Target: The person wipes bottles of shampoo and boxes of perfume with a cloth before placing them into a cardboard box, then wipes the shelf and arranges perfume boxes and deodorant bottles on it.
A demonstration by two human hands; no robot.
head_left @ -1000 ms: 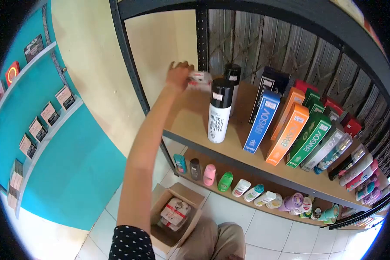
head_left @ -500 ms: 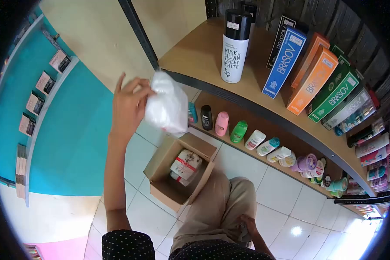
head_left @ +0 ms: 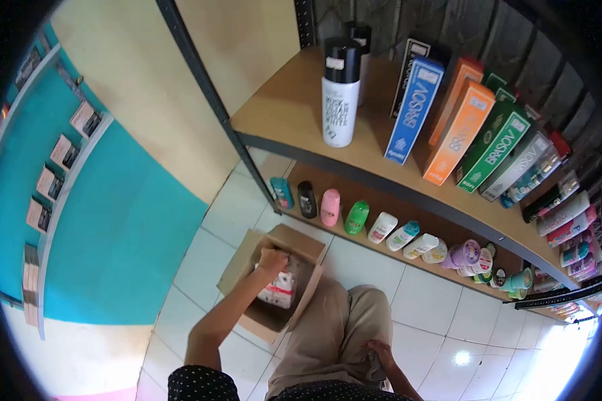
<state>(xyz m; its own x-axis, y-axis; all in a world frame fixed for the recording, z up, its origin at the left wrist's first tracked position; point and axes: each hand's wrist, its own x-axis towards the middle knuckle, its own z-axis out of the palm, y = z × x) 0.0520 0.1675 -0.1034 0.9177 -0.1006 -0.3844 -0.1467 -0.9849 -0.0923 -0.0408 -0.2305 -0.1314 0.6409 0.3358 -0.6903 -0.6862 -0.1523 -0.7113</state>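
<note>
Noted right hand (head_left: pixel 381 355) low against right trouser leg (head_left: pixel 371 317), fingers bent; could not tell any grip. Traced left forearm (head_left: pixel 227 314) angled forward and down from dotted sleeve (head_left: pixel 203 383). Found left hand (head_left: pixel 272 261) inside open carton (head_left: pixel 299 242), well apart from right, knuckles up, over white red-banded packet (head_left: pixel 279 292), itself in carton; could not tell whether clamped on it. Recorded pink bottle (head_left: pixel 330 207) beyond, spray can (head_left: pixel 340 113) on upper shelf (head_left: pixel 274 110).

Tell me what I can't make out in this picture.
Head view:
Whether the left hand grips anything: fingers too small and blurred.
Red-striped white packet inside the brown cardboard box: partly covered by that hand.
Front orange cardboard carton's white sticker: too blurred to read.
</note>
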